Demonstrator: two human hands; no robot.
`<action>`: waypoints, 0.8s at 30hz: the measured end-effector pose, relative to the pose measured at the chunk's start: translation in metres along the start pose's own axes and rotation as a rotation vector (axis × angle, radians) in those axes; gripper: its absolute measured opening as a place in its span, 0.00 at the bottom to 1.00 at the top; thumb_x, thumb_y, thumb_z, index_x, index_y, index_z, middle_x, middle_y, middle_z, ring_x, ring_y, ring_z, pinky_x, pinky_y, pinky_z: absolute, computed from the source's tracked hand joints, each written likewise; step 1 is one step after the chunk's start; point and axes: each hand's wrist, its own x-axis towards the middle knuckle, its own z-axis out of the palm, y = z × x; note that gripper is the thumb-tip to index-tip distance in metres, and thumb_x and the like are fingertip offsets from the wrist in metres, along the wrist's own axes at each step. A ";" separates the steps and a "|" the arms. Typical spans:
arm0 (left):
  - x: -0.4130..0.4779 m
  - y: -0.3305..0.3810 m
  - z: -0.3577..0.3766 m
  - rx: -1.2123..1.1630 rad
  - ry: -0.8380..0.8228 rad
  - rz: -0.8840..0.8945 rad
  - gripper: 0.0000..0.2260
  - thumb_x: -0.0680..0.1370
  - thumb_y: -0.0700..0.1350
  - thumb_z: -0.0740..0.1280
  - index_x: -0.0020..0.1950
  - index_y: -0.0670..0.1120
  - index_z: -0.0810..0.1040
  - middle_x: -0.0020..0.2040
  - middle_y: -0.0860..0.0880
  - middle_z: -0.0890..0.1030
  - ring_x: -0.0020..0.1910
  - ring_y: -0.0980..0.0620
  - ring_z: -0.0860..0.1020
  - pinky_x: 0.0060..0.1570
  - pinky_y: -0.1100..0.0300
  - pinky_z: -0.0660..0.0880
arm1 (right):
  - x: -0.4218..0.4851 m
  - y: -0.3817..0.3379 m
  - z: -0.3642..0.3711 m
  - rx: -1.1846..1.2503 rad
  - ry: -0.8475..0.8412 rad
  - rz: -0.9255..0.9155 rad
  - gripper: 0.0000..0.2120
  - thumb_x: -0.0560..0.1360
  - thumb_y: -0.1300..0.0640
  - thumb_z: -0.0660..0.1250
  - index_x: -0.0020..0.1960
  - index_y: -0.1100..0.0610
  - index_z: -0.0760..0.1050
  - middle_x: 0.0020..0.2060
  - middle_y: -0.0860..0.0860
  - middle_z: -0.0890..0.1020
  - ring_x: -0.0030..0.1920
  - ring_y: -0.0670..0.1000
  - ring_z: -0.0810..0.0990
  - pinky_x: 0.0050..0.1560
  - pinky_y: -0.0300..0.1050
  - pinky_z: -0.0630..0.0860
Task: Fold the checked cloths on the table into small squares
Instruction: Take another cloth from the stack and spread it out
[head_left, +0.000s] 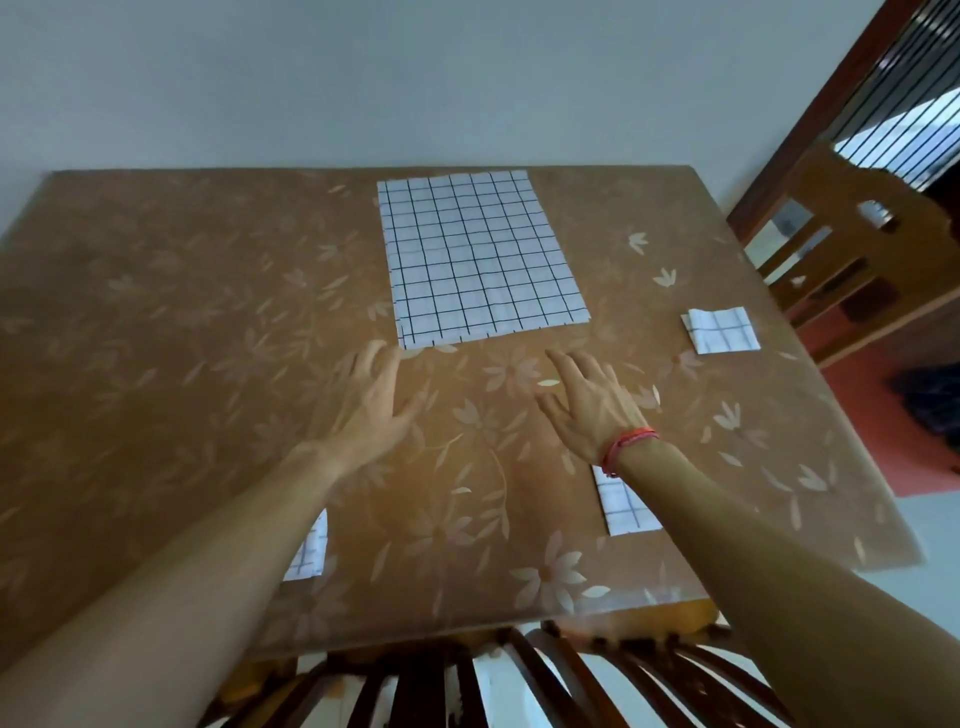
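A large white cloth with a dark grid (480, 260) lies flat and unfolded at the far middle of the table. My left hand (371, 402) hovers just below its near left corner, fingers straight and spread. My right hand (587, 402), a red thread at the wrist, reaches out beside it with fingers spread, a short way from the cloth's near edge. Neither hand holds anything. Three folded checked squares lie around: one at the right edge (721, 330), one partly under my right forearm (623, 506), one partly under my left forearm (309, 551).
The table (156, 322) wears a brown floral cover with a clear sheet over it. A wooden chair back (519, 675) stands at the near edge. Another wooden chair (841, 254) sits at the far right, by a barred doorway. A pale wall runs behind the table.
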 end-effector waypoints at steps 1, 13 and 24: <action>0.007 -0.002 0.003 0.001 0.002 -0.008 0.31 0.73 0.64 0.51 0.64 0.43 0.71 0.62 0.45 0.71 0.59 0.43 0.72 0.55 0.47 0.72 | 0.010 0.002 0.001 -0.012 -0.002 -0.006 0.26 0.80 0.46 0.57 0.76 0.50 0.58 0.71 0.53 0.66 0.67 0.58 0.66 0.64 0.57 0.70; 0.109 -0.023 0.083 -0.035 -0.077 -0.048 0.28 0.77 0.60 0.55 0.70 0.44 0.68 0.71 0.43 0.66 0.68 0.43 0.66 0.58 0.44 0.73 | 0.133 0.043 0.040 -0.135 -0.090 -0.005 0.28 0.80 0.43 0.55 0.77 0.48 0.54 0.75 0.53 0.60 0.73 0.57 0.60 0.68 0.57 0.64; 0.167 -0.038 0.129 0.038 -0.340 -0.062 0.31 0.81 0.61 0.54 0.79 0.47 0.52 0.80 0.41 0.47 0.78 0.42 0.45 0.75 0.42 0.51 | 0.197 0.084 0.081 -0.272 -0.196 -0.034 0.35 0.79 0.40 0.57 0.79 0.51 0.45 0.78 0.60 0.47 0.78 0.59 0.45 0.75 0.60 0.52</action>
